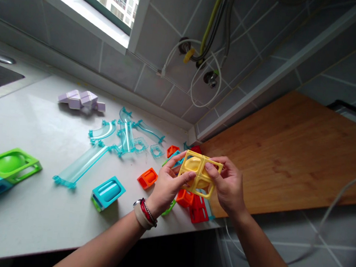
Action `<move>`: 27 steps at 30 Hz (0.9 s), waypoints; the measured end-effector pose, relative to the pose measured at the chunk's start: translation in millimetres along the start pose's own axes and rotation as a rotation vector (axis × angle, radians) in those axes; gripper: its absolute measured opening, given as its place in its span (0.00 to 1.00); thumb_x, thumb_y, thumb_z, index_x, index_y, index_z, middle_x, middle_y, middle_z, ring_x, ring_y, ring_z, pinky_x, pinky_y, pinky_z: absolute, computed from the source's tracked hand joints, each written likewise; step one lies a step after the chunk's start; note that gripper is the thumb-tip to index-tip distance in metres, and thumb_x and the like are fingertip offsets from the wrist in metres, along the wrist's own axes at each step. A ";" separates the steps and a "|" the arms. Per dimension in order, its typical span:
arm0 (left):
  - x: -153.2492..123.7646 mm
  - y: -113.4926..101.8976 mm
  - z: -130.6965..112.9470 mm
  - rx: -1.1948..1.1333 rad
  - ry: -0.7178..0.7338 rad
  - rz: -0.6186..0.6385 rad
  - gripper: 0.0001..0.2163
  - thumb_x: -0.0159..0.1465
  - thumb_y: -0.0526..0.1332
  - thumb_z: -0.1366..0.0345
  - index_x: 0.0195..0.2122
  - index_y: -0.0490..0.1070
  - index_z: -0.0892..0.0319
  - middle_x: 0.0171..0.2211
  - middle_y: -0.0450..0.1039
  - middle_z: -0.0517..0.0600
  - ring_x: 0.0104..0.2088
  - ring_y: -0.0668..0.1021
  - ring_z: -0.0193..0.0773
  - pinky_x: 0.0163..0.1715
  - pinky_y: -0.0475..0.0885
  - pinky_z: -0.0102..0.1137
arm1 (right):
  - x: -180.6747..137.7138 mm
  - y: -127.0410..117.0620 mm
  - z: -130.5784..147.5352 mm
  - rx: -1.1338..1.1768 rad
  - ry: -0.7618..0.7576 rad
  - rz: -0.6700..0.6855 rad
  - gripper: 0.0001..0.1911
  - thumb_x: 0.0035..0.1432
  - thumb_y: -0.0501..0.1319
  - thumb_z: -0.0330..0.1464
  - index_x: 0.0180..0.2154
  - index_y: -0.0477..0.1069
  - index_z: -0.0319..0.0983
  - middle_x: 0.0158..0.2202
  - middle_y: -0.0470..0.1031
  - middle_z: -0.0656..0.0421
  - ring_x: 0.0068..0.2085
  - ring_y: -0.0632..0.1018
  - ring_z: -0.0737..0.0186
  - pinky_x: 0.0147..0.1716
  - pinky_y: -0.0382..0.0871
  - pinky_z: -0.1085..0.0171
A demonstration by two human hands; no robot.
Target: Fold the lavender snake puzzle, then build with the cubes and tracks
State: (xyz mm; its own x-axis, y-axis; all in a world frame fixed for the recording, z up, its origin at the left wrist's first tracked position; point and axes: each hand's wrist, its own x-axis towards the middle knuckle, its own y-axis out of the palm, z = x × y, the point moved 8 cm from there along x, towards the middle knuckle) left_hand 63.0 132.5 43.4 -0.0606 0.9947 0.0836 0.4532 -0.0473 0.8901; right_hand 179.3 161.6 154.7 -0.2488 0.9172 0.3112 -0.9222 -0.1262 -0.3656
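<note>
Both hands hold a yellow toy block made of square hollow frames, raised above the counter's right end. My left hand grips its left side, thumb across the front. On its right side, my right hand is closed with the thumb over the upper right frame. Behind and below the hands lie orange blocks, a red block and a green piece, partly covered by the left hand and the yellow block. A blue block with a green base stands left of my left wrist.
Several clear blue track pieces lie mid-counter, with a lilac folded block toy behind them. A green block joined to a blue one is at far left. A wooden board leans at right; hoses and a white cable hang above.
</note>
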 end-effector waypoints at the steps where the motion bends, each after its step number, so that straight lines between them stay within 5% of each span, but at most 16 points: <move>1: 0.0 -0.3 0.2 0.000 0.003 -0.002 0.34 0.57 0.76 0.63 0.64 0.67 0.56 0.51 0.81 0.57 0.45 0.85 0.47 0.45 0.81 0.37 | 0.1 0.3 -0.3 -0.001 0.003 -0.002 0.09 0.59 0.73 0.39 0.37 0.77 0.43 0.32 0.76 0.62 0.31 0.75 0.66 0.29 0.71 0.69; 9: -1.5 -2.5 -2.1 0.021 -0.065 -0.038 0.27 0.63 0.71 0.53 0.59 0.66 0.54 0.47 0.80 0.54 0.39 0.84 0.43 0.35 0.79 0.32 | 0.1 3.8 -8.5 -0.040 -0.028 -0.009 0.11 0.63 0.67 0.43 0.40 0.75 0.43 0.38 0.75 0.59 0.39 0.77 0.59 0.39 0.73 0.63; 15: 1.0 -2.2 1.3 -0.005 -0.022 -0.018 0.23 0.68 0.63 0.45 0.55 0.74 0.58 0.45 0.81 0.53 0.44 0.83 0.47 0.44 0.78 0.36 | -7.0 24.8 -11.4 0.123 -0.009 0.035 0.13 0.69 0.58 0.45 0.48 0.72 0.45 0.55 0.75 0.55 0.55 0.76 0.51 0.55 0.72 0.54; 27: 2.5 -14.1 -3.1 0.028 0.061 -0.072 0.21 0.69 0.61 0.45 0.48 0.75 0.59 0.48 0.80 0.53 0.50 0.81 0.47 0.51 0.75 0.37 | -2.9 41.7 -8.9 0.214 -0.159 -0.005 0.11 0.68 0.57 0.40 0.42 0.75 0.43 0.46 0.77 0.55 0.48 0.77 0.53 0.51 0.71 0.55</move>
State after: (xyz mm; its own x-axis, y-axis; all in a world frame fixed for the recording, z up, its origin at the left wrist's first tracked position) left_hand 53.6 135.4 32.5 -0.1477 0.9879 0.0473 0.4702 0.0280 0.8821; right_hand 144.2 157.0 130.7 -0.2722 0.8490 0.4530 -0.9608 -0.2144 -0.1756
